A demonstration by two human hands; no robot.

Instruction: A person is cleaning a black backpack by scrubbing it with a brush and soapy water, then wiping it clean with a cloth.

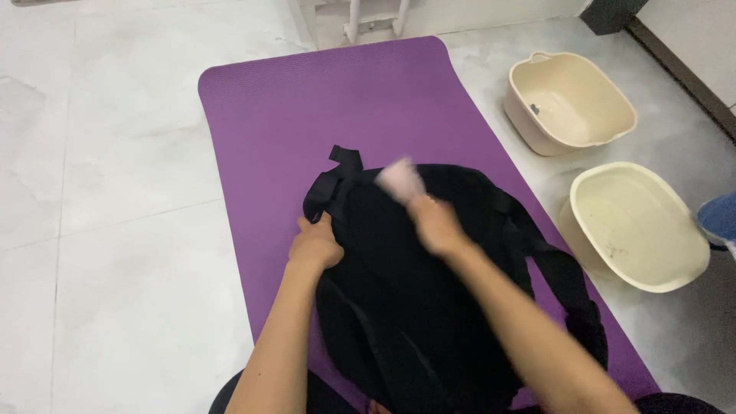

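A black backpack (399, 284) lies flat on a purple mat (307, 107), its straps spread to the right and a loop at its top. My left hand (314, 245) presses on the backpack's upper left edge, fingers curled on the fabric. My right hand (433, 222) is blurred and holds a small pale cloth (400, 180) against the backpack's top.
Two beige plastic basins stand on the tiled floor right of the mat, one (567, 100) farther away and one (640, 226) nearer. A blue object (721, 218) shows at the right edge. White legs of a stool or frame (374, 23) stand beyond the mat.
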